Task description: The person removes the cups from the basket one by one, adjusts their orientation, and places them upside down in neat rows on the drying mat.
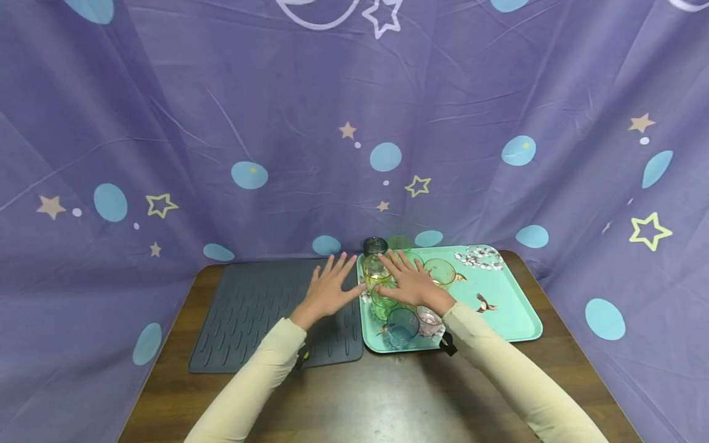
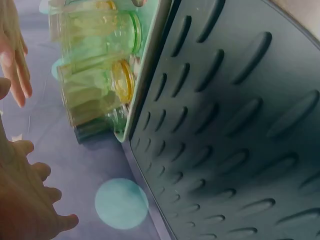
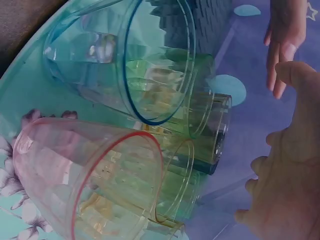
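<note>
Glasses [image 1: 401,329] stood grouped on left half of tray [image 1: 506,307], mat [image 1: 260,307] to its left. Left hand [image 1: 328,293] hovered above mat's right part, right hand [image 1: 413,287] above glasses, both w/ fingers spread, holding nothing. Handling prob. either not begun or finished; couldn't tell which.

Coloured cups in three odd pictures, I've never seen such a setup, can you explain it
There's no machine, just a person's bare left hand and right hand. A head-worn camera took the wide picture; wrist-worn cameras, left and right, took the others. On the brown wooden table lie a dark grey, ridged mat and a patterned mint-green tray bearing clear cups tinted blue, pink, green and yellow. Neither hand holds anything: both are spread open. In the wide picture, the left shows over the mat, the right over the cups.
</note>
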`<state>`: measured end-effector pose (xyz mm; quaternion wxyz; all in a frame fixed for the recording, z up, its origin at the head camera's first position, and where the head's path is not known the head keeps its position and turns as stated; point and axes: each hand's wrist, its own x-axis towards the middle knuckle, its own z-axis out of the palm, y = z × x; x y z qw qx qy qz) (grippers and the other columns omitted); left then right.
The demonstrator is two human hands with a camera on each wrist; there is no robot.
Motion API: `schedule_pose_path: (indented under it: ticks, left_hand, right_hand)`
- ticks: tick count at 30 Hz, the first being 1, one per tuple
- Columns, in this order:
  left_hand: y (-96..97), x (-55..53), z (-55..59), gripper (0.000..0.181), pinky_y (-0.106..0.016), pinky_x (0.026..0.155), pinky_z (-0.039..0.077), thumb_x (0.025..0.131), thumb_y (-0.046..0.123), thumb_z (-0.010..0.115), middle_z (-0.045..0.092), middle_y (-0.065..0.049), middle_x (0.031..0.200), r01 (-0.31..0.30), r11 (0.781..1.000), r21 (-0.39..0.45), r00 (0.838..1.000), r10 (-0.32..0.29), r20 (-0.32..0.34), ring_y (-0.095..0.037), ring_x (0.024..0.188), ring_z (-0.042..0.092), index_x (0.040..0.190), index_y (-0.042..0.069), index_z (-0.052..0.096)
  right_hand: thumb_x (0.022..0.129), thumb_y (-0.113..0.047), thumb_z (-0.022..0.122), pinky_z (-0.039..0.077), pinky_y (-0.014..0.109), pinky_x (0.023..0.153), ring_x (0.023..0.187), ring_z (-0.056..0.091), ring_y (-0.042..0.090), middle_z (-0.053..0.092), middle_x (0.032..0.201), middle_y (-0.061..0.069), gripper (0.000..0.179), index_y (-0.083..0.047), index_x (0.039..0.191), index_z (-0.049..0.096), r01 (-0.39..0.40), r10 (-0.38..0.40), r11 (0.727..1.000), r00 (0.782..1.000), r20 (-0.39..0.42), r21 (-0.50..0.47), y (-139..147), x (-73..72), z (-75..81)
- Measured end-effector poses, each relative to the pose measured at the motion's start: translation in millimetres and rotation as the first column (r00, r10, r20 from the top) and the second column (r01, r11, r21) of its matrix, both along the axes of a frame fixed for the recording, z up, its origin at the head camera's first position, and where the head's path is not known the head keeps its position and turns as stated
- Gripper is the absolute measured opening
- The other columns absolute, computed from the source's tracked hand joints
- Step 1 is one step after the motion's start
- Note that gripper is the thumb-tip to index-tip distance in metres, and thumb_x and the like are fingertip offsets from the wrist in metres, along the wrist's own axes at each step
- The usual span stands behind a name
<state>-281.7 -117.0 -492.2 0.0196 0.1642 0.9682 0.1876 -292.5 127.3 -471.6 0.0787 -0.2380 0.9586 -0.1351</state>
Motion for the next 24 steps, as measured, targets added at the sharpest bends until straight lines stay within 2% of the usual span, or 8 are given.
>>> schedule_pose_path:
  ticks: [7,13,19,24]
  left_hand:
    - [-27.5,-7.7,1.5,0.078,-0.072,0.122,0.009,0.101,0.06,0.046,0.017,-0.011,0.17,-0.046,0.995,0.091,0.999,0.044,0.023,-0.041,0.158,0.009,0.164,0.024,0.019]
    - [-67.8,-11.8,9.6,0.077,-0.071,0.123,0.008,0.102,0.057,0.045,0.018,-0.015,0.17,-0.164,0.971,0.175,0.986,0.156,0.059,-0.043,0.157,0.011,0.164,0.02,0.019]
    - [-121.8,-12.2,17.8,0.075,-0.071,0.122,0.01,0.105,0.049,0.044,0.013,-0.021,0.169,-0.295,0.924,0.243,0.954,0.273,0.122,-0.048,0.155,0.009,0.164,0.013,0.015]
    - [-169.4,-3.7,19.5,0.077,-0.069,0.122,0.014,0.106,0.049,0.041,0.009,-0.024,0.169,-0.405,0.868,0.287,0.911,0.356,0.211,-0.051,0.154,0.01,0.165,0.013,0.006]
  right_hand:
    - [0.102,-0.052,0.052,0.002,0.069,0.124,0.159,0.001,0.037,0.003,0.172,0.011,0.082,-0.023,0.165,0.009,-0.016,0.023,0.992,0.998,0.052,-0.127,8.5,-2.0,15.7]
    - [0.101,-0.054,0.053,0.003,0.071,0.123,0.158,0.0,0.039,0.006,0.172,0.014,0.082,-0.022,0.165,0.012,-0.011,0.025,0.976,0.998,0.059,-0.217,25.5,-7.5,32.3]
    - [0.101,-0.053,0.054,0.007,0.074,0.121,0.158,0.0,0.039,0.005,0.172,0.013,0.083,-0.024,0.165,0.011,0.021,-0.003,0.956,0.998,0.063,-0.294,47.4,-13.0,50.1]
    - [0.101,-0.053,0.054,0.003,0.073,0.122,0.158,-0.006,0.038,0.002,0.172,0.011,0.082,-0.027,0.165,0.008,0.056,-0.025,0.928,0.996,0.089,-0.369,66.4,-13.0,62.1]
